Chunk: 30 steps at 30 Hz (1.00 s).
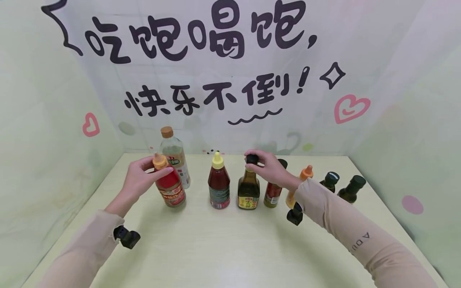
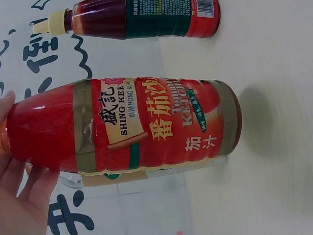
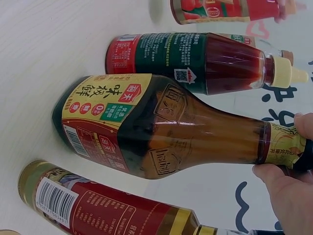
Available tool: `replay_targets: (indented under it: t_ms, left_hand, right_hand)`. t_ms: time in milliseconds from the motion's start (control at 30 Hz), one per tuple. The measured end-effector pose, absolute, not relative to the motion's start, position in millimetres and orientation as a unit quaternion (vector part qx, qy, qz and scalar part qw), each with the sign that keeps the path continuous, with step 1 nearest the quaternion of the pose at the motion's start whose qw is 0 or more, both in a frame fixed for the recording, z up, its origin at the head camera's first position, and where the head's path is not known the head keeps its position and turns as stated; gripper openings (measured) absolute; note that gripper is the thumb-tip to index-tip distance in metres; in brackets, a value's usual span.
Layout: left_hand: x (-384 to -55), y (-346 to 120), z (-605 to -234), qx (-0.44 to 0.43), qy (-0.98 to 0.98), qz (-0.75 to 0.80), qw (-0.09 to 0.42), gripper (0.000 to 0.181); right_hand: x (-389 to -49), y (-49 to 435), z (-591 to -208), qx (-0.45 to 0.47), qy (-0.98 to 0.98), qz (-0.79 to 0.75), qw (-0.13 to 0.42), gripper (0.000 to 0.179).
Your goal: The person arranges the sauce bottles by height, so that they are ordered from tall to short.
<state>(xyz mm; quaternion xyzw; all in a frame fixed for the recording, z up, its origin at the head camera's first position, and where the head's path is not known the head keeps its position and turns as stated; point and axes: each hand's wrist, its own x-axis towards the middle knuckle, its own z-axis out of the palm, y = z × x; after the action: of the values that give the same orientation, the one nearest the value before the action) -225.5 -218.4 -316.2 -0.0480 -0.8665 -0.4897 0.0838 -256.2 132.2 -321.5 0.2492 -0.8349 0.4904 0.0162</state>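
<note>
My left hand grips a red ketchup bottle near its orange nozzle cap, thumb across the front. The bottle leans slightly, and the left wrist view shows its tomato ketchup label and a shadow beside its base. Whether that base touches the table cannot be told. On the other side, my right hand pinches a brown glass soy sauce bottle at its black cap and neck. It looks upright, its yellow and red label facing the right wrist camera. Part of that cap is hidden by the fingers.
Behind the ketchup stands a clear bottle with a brown cap. A dark red sauce bottle with a yellow nozzle is between the hands. Under the right forearm are a red-labelled bottle, an orange-capped bottle and two dark-capped bottles.
</note>
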Motion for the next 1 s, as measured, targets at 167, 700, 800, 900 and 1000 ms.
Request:
replay_targets:
  t_ms: [167, 700, 800, 900, 1000]
  left_hand:
    - [-237.0, -202.9, -317.3, -0.057, -0.865, -0.491, 0.082, 0.058]
    - [-266.9, -152.1, -316.4, -0.067, -0.862, -0.498, 0.070, 0.047]
    - [-269.4, -146.4, -317.2, -0.068, -0.863, -0.497, 0.066, 0.046]
    - [-272.9, -141.1, -317.4, -0.067, -0.869, -0.487, 0.064, 0.047]
    - [-277.6, -136.9, -317.3, -0.067, -0.873, -0.479, 0.061, 0.048]
  right_hand:
    - [-256.1, 132.7, -320.7, 0.248, -0.834, 0.493, 0.014, 0.030]
    - [-250.6, 130.0, -315.7, 0.244, -0.833, 0.496, 0.007, 0.031]
    - [-256.7, 132.2, -322.0, 0.243, -0.834, 0.495, 0.008, 0.031]
    - [-257.5, 132.6, -322.7, 0.246, -0.833, 0.496, 0.012, 0.031]
    - [-257.7, 132.9, -322.9, 0.247, -0.833, 0.495, 0.012, 0.031]
